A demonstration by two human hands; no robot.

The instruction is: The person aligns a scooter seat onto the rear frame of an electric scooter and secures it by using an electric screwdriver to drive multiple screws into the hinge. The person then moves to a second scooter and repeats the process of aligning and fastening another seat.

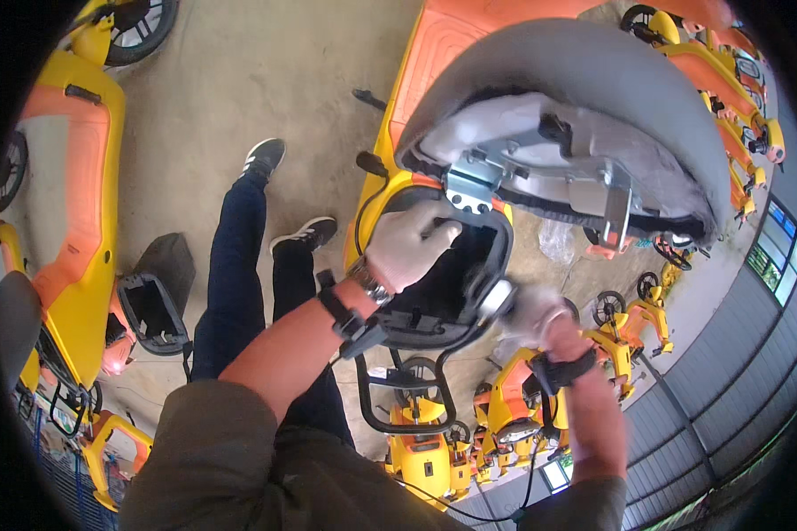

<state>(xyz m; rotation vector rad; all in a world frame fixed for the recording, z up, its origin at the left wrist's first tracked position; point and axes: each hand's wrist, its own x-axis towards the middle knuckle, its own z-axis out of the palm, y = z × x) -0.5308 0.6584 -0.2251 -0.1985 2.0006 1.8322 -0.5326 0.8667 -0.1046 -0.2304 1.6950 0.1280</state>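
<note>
Two gloved hands show in my view from far away. The left hand (413, 245) is over the open black box (429, 334) of the yellow scooter (438, 75), its fingers bent; I can't tell if they hold anything. The right hand (533, 319) is a blur near a white thing (496, 298) by the box's right edge, so I can't tell its grip. If something bumps the tipped-up seat (576, 66), it could drop and pinch my left fingers by the metal hinge (469, 193).

Seat (584, 71) in the upper right; bin (421, 336) below it, centre; scooters (84, 323) at far left and lower right.
</note>
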